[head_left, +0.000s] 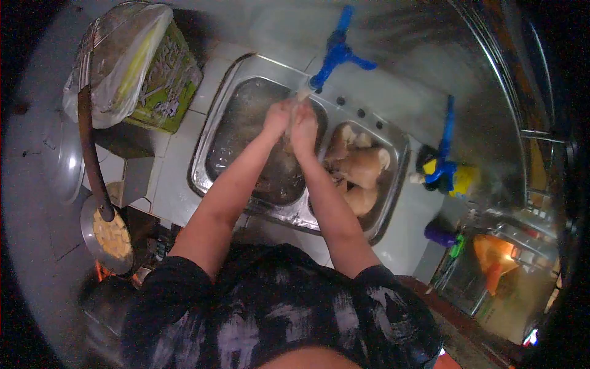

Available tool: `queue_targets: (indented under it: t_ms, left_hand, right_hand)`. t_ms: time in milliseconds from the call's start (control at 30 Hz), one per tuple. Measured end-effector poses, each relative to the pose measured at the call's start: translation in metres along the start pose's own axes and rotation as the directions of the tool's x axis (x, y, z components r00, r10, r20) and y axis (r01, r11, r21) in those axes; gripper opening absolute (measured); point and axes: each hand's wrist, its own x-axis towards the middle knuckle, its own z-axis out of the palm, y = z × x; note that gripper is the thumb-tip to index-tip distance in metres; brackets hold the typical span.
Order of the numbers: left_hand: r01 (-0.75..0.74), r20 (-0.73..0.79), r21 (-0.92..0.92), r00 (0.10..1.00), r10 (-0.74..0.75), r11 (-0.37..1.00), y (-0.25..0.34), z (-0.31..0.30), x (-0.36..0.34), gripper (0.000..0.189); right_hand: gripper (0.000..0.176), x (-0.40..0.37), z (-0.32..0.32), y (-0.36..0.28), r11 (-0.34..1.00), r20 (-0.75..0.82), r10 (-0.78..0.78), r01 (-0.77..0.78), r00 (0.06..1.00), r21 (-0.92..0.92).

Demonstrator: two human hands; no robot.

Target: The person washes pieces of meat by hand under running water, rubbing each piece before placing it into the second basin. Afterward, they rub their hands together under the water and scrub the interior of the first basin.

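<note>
Sink (289, 215) of steel, with two basins, sits in a pale bench (399, 234). At the far end of its left basin (224, 147), the left hand (278, 117) and right hand (304, 123) come together just below the blue tap (335, 58), which stands behind the sink. Both hands look partly curled, fingers blurred; whether anything is gripped between them I cannot tell. Pale raw chicken pieces (359, 166) lie in the sink's right basin (388, 175). Left of the sink stands a green patterned box (169, 92) with a clear bag (132, 80) over it; nearer the person on that side, a long-handled pan (90, 237) holds yellowish pieces (112, 234).
</note>
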Motion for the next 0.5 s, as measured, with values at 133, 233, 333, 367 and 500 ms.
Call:
queue_targets:
  t_ms: [133,233,333,367,500]
  left_hand:
    - [0.205,-0.069,-0.092,0.975,-0.212,0.974,0.001,-0.001,0.003,0.031]
    - [0.299,0.008,-0.382,0.947,-0.32,0.875,-0.003,-0.001,0.005,0.045]
    - [0.476,0.235,-0.582,0.875,-0.424,0.659,0.012,0.0,0.0,0.06]
    - [0.476,0.235,-0.582,0.875,-0.424,0.659,0.004,0.0,0.001,0.06]
    - [0.362,0.218,-0.45,0.931,-0.292,0.816,-0.014,0.006,-0.002,0.066]
  right_hand:
    - [0.04,0.0,-0.005,-0.009,0.999,-0.029,0.002,-0.001,1.0,0.036]
    - [0.042,0.002,-0.012,-0.013,0.983,0.024,0.083,-0.086,0.996,0.16]
    - [0.043,0.006,-0.008,0.0,0.941,0.192,0.196,-0.239,0.962,0.239]
    - [0.043,0.003,0.006,0.017,0.936,0.17,0.222,-0.259,0.96,0.237]
    - [0.045,0.003,-0.017,-0.022,0.945,0.248,0.305,-0.325,0.92,0.042]
